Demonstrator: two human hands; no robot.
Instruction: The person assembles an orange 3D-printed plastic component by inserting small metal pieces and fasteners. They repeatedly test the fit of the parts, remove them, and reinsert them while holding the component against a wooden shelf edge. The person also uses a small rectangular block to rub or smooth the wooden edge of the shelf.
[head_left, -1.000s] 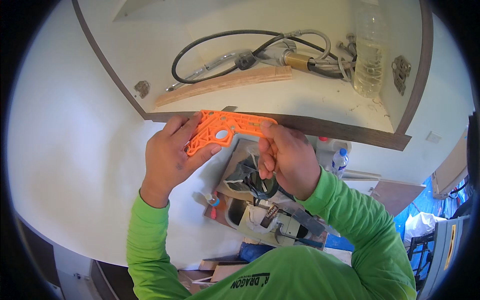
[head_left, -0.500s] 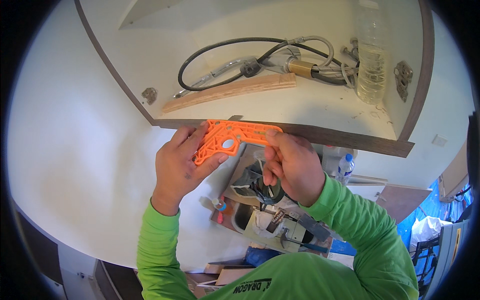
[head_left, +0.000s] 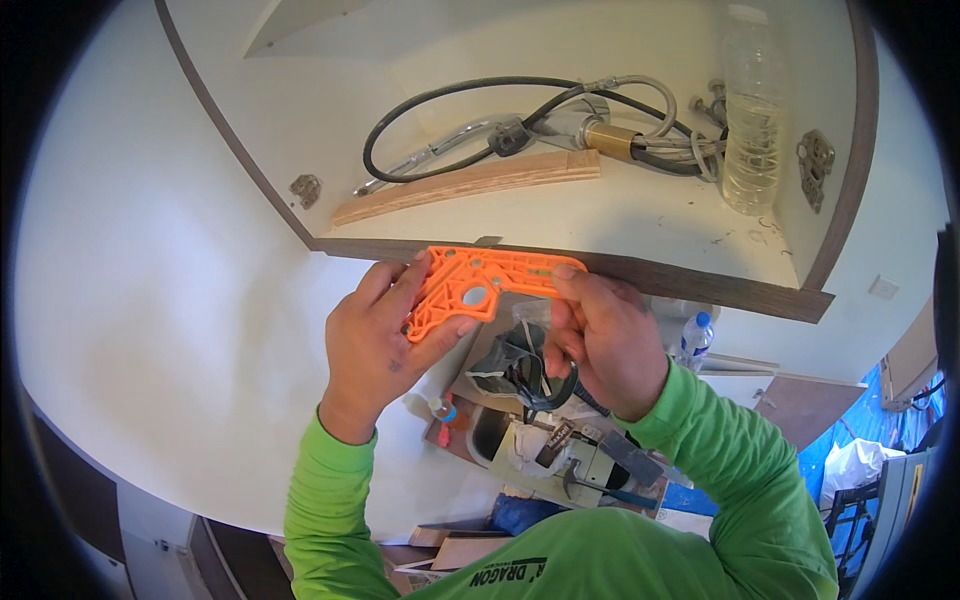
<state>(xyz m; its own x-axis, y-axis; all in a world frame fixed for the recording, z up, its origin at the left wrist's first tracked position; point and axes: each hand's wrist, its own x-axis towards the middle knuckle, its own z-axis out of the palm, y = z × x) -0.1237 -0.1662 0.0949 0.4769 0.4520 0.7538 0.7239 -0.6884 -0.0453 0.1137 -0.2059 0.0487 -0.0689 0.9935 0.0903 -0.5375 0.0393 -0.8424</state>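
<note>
An orange plastic drilling jig (head_left: 460, 283), L-shaped with a ribbed body and a round hole, lies against the brown front edge (head_left: 690, 283) of the open cabinet. My left hand (head_left: 375, 335) grips its wide left part, thumb below and fingers over the upper corner. At the narrow right end, my right hand (head_left: 612, 340) pinches the jig with the thumb on its face and the other fingers curled underneath. A small grey tab sticks up behind the jig at the cabinet edge. The undersides of both grips are hidden.
Inside the cabinet are a wooden strip (head_left: 470, 186), a looped black cable (head_left: 400, 110), metal fittings and a clear bottle (head_left: 752, 130). Hinge plates (head_left: 815, 165) sit on its side walls. Below are a blue-capped bottle (head_left: 695, 338), a hammer (head_left: 610, 490) and a cluttered worktop.
Both hands have shifted a little to the right with the jig along the cabinet edge. The view has moved slightly too, and both grips stay as they were.
</note>
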